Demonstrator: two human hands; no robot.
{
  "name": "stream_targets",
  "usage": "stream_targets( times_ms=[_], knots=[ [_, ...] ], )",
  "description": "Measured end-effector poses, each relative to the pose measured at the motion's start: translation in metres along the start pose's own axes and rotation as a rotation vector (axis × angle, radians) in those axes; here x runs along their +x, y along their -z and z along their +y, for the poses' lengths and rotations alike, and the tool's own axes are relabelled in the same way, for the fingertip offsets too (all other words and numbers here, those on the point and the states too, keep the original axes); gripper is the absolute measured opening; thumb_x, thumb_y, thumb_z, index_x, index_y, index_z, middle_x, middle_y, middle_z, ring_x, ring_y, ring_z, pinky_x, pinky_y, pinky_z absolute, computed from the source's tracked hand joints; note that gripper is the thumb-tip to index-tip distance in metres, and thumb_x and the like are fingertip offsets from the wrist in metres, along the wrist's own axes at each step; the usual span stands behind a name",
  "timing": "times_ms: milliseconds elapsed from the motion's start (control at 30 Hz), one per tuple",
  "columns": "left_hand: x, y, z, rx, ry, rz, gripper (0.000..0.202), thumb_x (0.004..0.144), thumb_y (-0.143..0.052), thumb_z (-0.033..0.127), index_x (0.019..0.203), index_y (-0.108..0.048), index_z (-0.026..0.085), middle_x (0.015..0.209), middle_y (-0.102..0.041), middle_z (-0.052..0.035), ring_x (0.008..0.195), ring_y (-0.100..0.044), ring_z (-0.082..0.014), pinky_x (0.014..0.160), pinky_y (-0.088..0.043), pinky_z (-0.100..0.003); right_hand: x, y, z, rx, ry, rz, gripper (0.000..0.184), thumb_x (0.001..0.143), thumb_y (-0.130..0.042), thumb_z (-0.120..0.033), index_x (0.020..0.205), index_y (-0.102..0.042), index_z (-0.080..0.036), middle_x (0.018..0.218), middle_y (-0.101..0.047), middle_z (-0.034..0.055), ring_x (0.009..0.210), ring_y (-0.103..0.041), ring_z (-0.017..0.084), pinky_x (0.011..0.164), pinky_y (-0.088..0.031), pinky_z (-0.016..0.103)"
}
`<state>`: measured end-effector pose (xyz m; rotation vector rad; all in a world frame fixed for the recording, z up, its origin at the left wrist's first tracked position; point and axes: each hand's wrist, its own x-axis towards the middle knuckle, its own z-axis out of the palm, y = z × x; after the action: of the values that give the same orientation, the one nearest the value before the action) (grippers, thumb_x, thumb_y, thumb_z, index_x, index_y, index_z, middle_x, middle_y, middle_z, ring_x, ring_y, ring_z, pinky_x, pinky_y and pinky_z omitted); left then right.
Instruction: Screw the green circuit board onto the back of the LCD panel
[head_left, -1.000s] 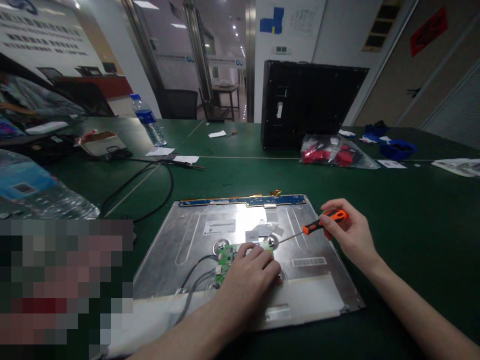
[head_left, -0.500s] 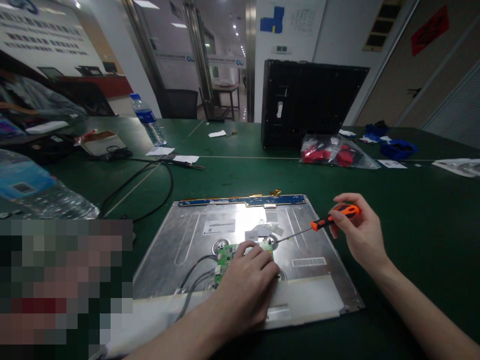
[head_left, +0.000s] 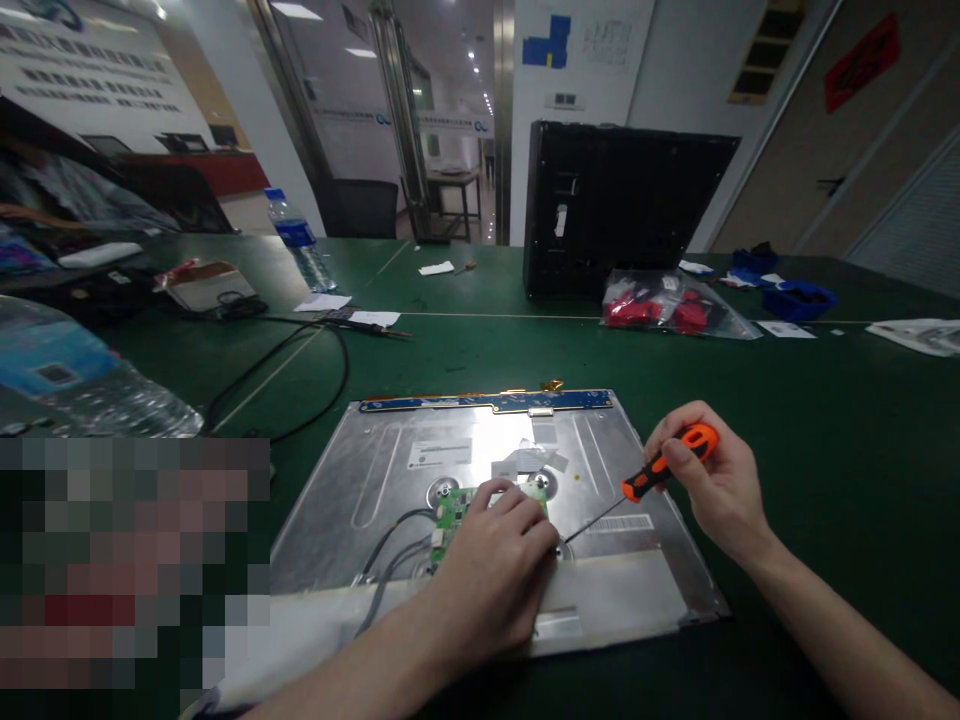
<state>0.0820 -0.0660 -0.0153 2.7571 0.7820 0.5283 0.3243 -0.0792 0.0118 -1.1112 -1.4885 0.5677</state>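
Note:
A silver display panel [head_left: 390, 470] lies back-up on the green table. Near its middle sits a small green circuit board [head_left: 450, 512] with grey cables running off to the left. My left hand [head_left: 495, 570] rests on the board with its fingers curled down, pressing it. My right hand [head_left: 712, 480] grips an orange and black screwdriver [head_left: 664, 468]. Its thin shaft slants down to the left, and the tip touches the panel just right of my left hand's knuckles.
A black monitor casing [head_left: 622, 205] stands upright at the back. A clear bag of red parts [head_left: 667, 305] lies in front of it. Water bottles [head_left: 300, 240] stand at the left, with black cables [head_left: 300, 370] trailing across the table. Blue items [head_left: 795, 295] sit far right.
My right hand lifted the screwdriver off the upper screw point, then swung the tip down to a lower spot beside my left hand. My left hand stayed on the board.

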Motion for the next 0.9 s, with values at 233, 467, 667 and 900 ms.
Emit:
stream_targets(
  times_ms=[233,467,667,900],
  knots=[
    [0.001,0.002,0.0,0.008,0.003,-0.003,0.011,0.082,-0.05,0.015,0.084,-0.06,0.018,0.087,-0.062,-0.0055,0.083,-0.054,-0.0219,0.092,-0.036,-0.045,0.013,-0.014,-0.045,-0.337,0.431,-0.274,0.011,0.085,-0.059,-0.028,0.083,-0.049,-0.023,0.061,-0.054,-0.0044,0.047,-0.049,0.009,0.044,-0.038,0.021],
    [0.0,0.002,0.001,-0.006,0.022,0.053,0.009,0.081,-0.052,0.017,0.082,-0.06,0.019,0.085,-0.064,-0.006,0.086,-0.055,-0.0233,0.094,-0.036,-0.046,0.04,-0.029,-0.066,-0.401,0.565,-0.547,0.015,0.084,-0.06,-0.031,0.084,-0.05,-0.02,0.062,-0.054,-0.0057,0.05,-0.046,0.007,0.048,-0.033,0.021],
    [-0.001,-0.001,0.0,0.018,-0.015,0.056,0.013,0.078,-0.05,0.014,0.086,-0.06,0.018,0.088,-0.064,-0.0072,0.086,-0.056,-0.024,0.093,-0.037,-0.047,0.044,-0.039,-0.071,-0.38,0.612,-0.593,0.015,0.084,-0.06,-0.031,0.083,-0.052,-0.018,0.063,-0.052,-0.005,0.053,-0.046,0.007,0.049,-0.032,0.021],
    [-0.001,-0.004,0.0,-0.02,0.018,0.107,0.011,0.081,-0.051,0.013,0.083,-0.06,0.019,0.083,-0.064,-0.0054,0.084,-0.057,-0.0229,0.091,-0.04,-0.046,0.045,-0.038,-0.066,-0.383,0.58,-0.623,0.014,0.085,-0.059,-0.031,0.083,-0.052,-0.019,0.063,-0.053,-0.0044,0.053,-0.045,0.008,0.049,-0.032,0.021]
  ],
)
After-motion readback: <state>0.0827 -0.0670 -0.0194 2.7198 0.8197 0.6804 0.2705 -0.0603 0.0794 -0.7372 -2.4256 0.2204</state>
